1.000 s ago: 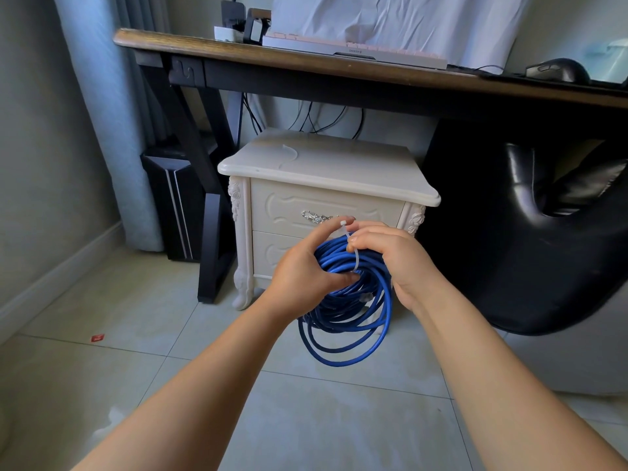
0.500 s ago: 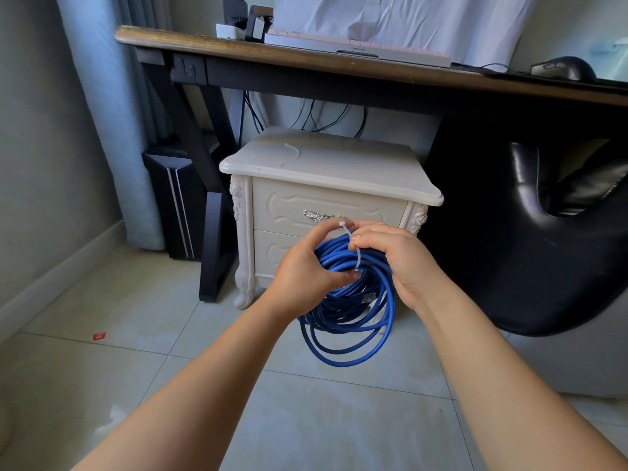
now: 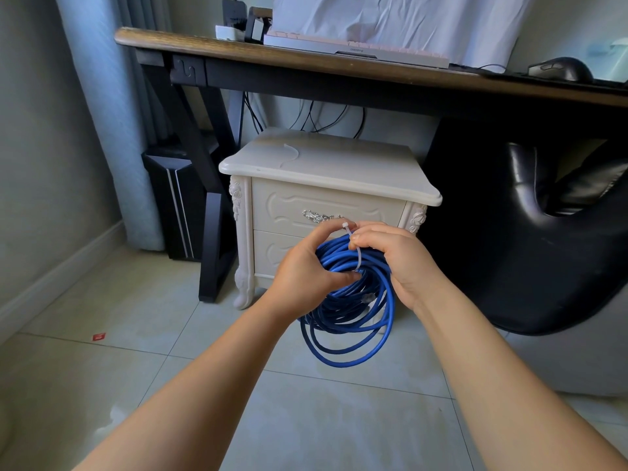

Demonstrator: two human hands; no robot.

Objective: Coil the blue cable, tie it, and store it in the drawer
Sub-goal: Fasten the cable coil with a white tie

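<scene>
Both hands together at top of coiled blue cable (image 3: 350, 321). Left hand (image 3: 306, 266) grips the bundle; right hand (image 3: 397, 256) pinches white zip tie (image 3: 356, 256) looped around it. Closed drawer (image 3: 323, 212) just beyond hands.

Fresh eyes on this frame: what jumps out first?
The blue cable, coiled and hanging mid-frame. The left hand grips the top of the coil while the right hand pinches a white zip tie looped round it. Right behind stands a cream nightstand, both drawers closed, below a dark wooden desk.
</scene>
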